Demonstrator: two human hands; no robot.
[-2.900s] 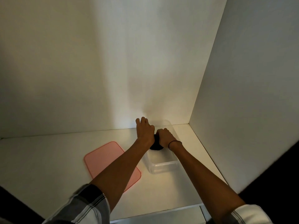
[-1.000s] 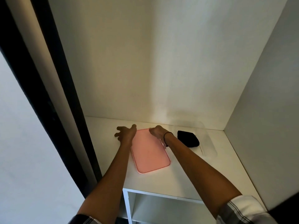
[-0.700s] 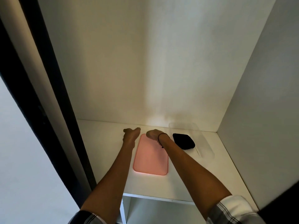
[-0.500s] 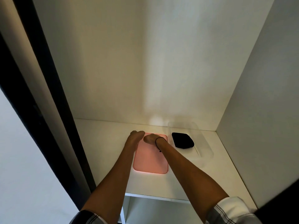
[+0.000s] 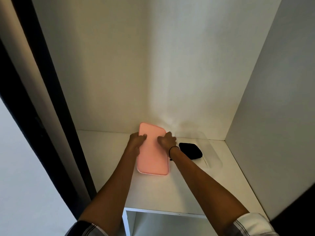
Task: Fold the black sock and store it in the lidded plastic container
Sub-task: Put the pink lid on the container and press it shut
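- Both hands on the pink lid (image 5: 153,155). left hand (image 5: 135,142) clamps its left long edge, thumb on top, fingers wrapped under as far as I can see. right hand (image 5: 167,139) pinches the right long edge near the far corner, fingers curled over the top face.
- The lid looks tilted: far end raised toward the back wall, near end on or just off the shelf (image 5: 170,189). Can't tell which.
- black sock (image 5: 190,150) is folded into a compact pad, sitting inside the clear container (image 5: 211,154), just right of the right hand's knuckles and wrist. Nothing touches it.
- Container is open-topped, clear walls barely readable against the white shelf. Rim position is a guess at the far edge.
- Handling, my read:
  - Lid: light, thin, probably slightly flexible plastic or silicone. Long-edge grip either side of centre is right; stops it bowing or twisting.
  - Smooth surface, so could slip if pinched by fingertips only. Keep thumbs on top.
  - Container: light, will likely skate on the shelf when the lid is pressed on. May need one hand to brace it.
  - Sock: soft, springy. Could puff above the rim and foul the seal. Looks low enough from here.
- Step in hand: carry lid right, over the container, seat it. Fold and stow look done.
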